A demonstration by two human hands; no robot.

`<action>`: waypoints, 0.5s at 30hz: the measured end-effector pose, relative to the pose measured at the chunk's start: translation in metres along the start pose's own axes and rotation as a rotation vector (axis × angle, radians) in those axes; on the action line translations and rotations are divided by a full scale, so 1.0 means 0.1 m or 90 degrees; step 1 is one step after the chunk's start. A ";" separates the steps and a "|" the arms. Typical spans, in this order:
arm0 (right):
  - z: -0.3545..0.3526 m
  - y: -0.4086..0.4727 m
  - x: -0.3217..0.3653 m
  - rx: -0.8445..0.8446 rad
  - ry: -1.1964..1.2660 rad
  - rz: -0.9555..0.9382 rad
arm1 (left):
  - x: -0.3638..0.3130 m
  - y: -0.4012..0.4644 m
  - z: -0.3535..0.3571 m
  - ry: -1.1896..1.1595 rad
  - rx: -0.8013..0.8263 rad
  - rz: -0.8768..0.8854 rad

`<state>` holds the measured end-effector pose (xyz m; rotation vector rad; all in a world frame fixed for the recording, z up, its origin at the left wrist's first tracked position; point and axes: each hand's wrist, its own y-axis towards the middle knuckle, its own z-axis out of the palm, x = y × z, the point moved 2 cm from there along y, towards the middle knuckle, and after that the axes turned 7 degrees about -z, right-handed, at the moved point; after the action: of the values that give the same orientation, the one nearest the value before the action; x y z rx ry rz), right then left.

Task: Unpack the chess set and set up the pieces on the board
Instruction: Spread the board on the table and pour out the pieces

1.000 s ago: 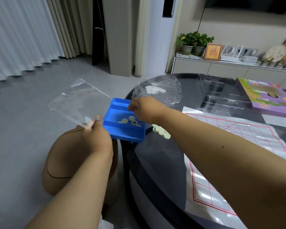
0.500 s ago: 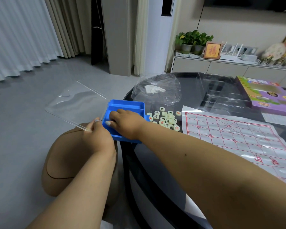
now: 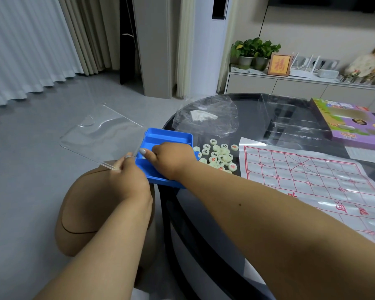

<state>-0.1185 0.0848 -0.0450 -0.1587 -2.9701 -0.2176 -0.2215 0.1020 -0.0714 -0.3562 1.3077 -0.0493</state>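
Chess board sheet (image 3: 316,182), a glossy pale sheet printed with a red grid and red Chinese characters along its near edge, is spread on the right part of the round dark glass table (image 3: 214,213); one of the characters reads 河. Behind it, at the table's far right, a purple and green game box (image 3: 353,128) is laid flat, its printing too small to be read. A crumpled clear plastic bag (image 3: 206,119) is seen at the table's far left edge, with clear plastic packaging (image 3: 290,118) between the bag and the box. A clear plastic lid (image 3: 100,135) is held out over the floor to the left of the table, pinched at its near edge by the left hand (image 3: 128,176), whose fingers are curled on it. Just beside it, a blue compartment tray (image 3: 167,137) is perched on the table's left rim and overhangs it. The right hand (image 3: 171,158) is laid across the tray with its fingers bent down into a compartment; whether anything is gripped there cannot be told. Round cream chess pieces (image 3: 220,155), marked with black or red characters, are heaped on the glass between the tray and the board sheet, touching one another. On the cabinet beyond, a framed red character (image 3: 279,64) on gold is stood beside potted plants (image 3: 254,51).
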 end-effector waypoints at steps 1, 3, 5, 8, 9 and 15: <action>-0.01 -0.01 0.00 0.000 -0.006 -0.005 | 0.00 0.00 0.00 -0.002 0.000 -0.004; -0.03 -0.02 0.04 0.019 -0.024 -0.046 | 0.00 0.00 -0.01 -0.003 -0.001 -0.010; -0.04 -0.02 0.05 0.029 -0.018 -0.059 | -0.01 -0.02 -0.02 0.000 -0.001 -0.014; -0.04 0.02 0.01 0.003 0.038 -0.020 | -0.02 -0.04 -0.02 0.005 0.011 -0.007; -0.05 0.03 -0.02 -0.027 0.078 0.002 | -0.02 -0.03 -0.03 0.005 0.013 -0.001; -0.31 -0.07 -0.37 -0.256 0.140 0.109 | -0.01 0.02 -0.08 0.020 0.017 0.004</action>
<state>-0.0785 0.0694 -0.0215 -0.4060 -2.6428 -0.7537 -0.2293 0.1022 -0.0724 -0.3298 1.3372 -0.0680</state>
